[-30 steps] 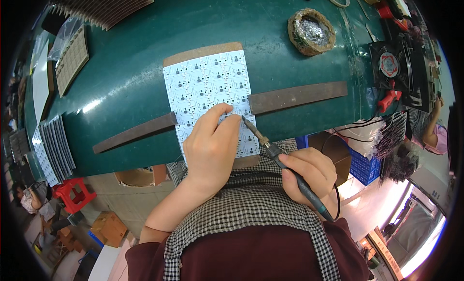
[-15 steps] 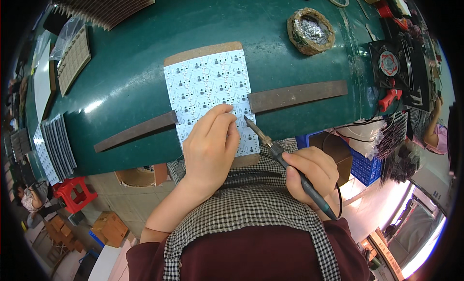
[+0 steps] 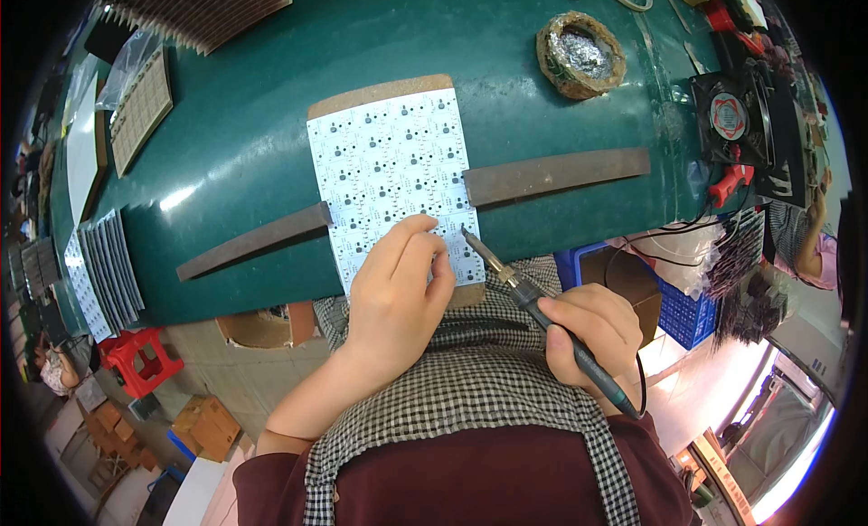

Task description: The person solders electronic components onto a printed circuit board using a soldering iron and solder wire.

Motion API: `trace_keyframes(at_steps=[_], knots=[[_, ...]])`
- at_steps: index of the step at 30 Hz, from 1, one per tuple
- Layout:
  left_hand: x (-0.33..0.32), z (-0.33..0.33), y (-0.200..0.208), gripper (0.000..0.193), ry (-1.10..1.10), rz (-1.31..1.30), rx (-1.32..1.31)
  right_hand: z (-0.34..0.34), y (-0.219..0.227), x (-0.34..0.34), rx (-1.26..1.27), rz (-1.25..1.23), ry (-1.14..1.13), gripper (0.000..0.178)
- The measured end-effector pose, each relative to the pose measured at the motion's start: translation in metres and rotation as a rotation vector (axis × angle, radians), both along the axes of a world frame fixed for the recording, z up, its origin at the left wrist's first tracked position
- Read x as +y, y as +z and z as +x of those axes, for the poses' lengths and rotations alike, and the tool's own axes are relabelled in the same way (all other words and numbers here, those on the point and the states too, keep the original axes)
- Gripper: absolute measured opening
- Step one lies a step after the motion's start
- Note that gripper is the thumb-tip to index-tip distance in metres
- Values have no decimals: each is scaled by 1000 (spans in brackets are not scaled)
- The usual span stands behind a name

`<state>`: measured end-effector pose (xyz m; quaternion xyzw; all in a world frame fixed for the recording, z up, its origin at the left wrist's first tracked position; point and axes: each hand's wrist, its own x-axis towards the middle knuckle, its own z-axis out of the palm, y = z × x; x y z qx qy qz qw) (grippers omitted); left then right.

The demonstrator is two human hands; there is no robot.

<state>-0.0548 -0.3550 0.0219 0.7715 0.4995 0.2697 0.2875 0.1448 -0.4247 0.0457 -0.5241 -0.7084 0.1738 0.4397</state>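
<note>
A white circuit board panel (image 3: 389,155) with rows of small dark parts lies on a brown backing board (image 3: 380,95) at the table's near edge. My right hand (image 3: 594,334) grips a soldering iron (image 3: 524,293) like a pen. The iron's tip is at the panel's lower right part; whether it touches cannot be told. Over the panel's lower part, my left hand (image 3: 398,286) is closed in a pinch, thumb against the curled fingers. What it holds, if anything, is too small to make out. Dark flat bars (image 3: 561,175) lie against the panel on both sides.
A round tub with silvery contents (image 3: 583,57) stands at the far right of the green table (image 3: 244,119). A small fan (image 3: 728,119) is at the right edge. Stacked panels (image 3: 107,268) stand at the left. A blue crate (image 3: 684,309) sits below the right edge.
Both hands have moved slightly toward me and the iron's tip has shifted down the panel, a little to the right. The panel stays in place.
</note>
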Motion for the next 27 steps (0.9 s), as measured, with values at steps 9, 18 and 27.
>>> trace_keyframes(at_steps=[9,18,27], knots=[[-1,8,-6,13,47,104,45,-3,-7,-1,-39,-7,22,19],[-2,10,-7,14,53,120,54,-6,-9,-1,-39,24,-16,21],[-2,7,-6,12,38,64,-5,-4,-4,-7,-34,20,-8,21]])
